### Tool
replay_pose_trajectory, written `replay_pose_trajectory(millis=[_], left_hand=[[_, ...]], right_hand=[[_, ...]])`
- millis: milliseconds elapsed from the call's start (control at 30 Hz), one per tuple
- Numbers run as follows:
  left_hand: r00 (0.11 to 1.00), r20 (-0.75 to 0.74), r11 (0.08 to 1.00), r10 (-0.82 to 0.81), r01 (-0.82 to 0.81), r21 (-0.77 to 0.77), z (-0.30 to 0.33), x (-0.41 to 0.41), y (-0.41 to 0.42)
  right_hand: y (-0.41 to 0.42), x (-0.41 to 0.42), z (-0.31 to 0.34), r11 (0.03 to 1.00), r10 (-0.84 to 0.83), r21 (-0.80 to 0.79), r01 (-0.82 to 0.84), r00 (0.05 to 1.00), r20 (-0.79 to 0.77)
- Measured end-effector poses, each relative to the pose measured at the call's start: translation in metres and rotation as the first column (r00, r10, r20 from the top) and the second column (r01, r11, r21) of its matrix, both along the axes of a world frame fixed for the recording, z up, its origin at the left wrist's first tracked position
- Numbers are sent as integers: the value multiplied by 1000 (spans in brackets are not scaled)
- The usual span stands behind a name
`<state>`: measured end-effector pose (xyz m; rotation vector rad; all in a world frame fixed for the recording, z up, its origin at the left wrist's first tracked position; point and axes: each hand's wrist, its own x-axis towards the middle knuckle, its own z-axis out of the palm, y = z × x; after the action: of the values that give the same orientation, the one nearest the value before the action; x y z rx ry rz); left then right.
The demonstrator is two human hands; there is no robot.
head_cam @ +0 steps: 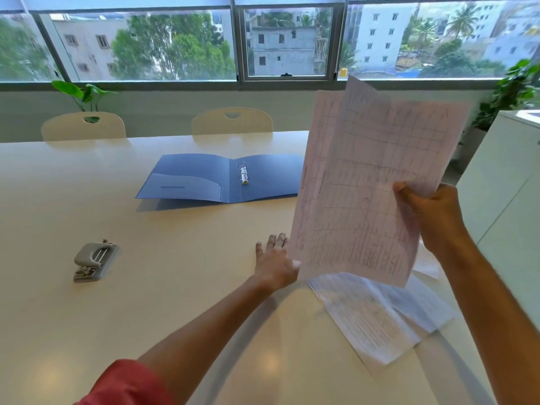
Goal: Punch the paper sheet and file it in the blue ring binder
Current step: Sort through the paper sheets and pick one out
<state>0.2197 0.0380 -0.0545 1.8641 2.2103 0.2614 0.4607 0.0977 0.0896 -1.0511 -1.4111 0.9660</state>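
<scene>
Holding the paper sheet (pixel 368 182) up off the table (pixel 181 287) in the head view, you are at the pick-up step: nothing looks punched or filed yet. Your right hand (pixel 429 214) is closed on the sheet's right edge, thumb in front and fingers behind, and the sheet stands almost upright with a fold or bow down its upper half. Your left hand (pixel 274 261) is spread open with its fingers extended, just at the sheet's lower left corner; whether it actually touches the paper I cannot tell. More loose papers (pixel 377 314) lie flat under the raised sheet.

The hole punch (pixel 93 261) sits well apart to your left, near the table's front. The blue ring binder (pixel 204 179) lies open farther back, its rings (pixel 243 173) apparently shut.

Next, you likely need to carry the sheet left, square one long edge, and slide it into the punch's slot before pressing down.
</scene>
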Motion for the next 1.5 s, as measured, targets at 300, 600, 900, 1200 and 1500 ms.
replay_pose_trajectory(millis=[300, 600, 900, 1200, 1500], left_hand=[[1000, -28, 995, -4, 6, 95, -8, 2, 1], [997, -76, 967, -7, 26, 254, -8, 5, -5], [960, 265, 958, 84, -152, 245, 2, -10, -5], [847, 507, 965, 158, -241, 102, 9, -21, -2], [248, 955, 891, 162, -452, -33, 34, -33, -15]], right_hand=[[2, 2, -19, 997, -17, -75, 23, 998, 67], [-1, 1, -34, 991, 60, -123, -56, 998, 34], [1, 18, -56, 932, 241, -258, -254, 967, -82], [-2, 19, -82, 846, 384, -381, -373, 922, -49], [-11, 0, -101, 857, 402, -384, -344, 912, 79]])
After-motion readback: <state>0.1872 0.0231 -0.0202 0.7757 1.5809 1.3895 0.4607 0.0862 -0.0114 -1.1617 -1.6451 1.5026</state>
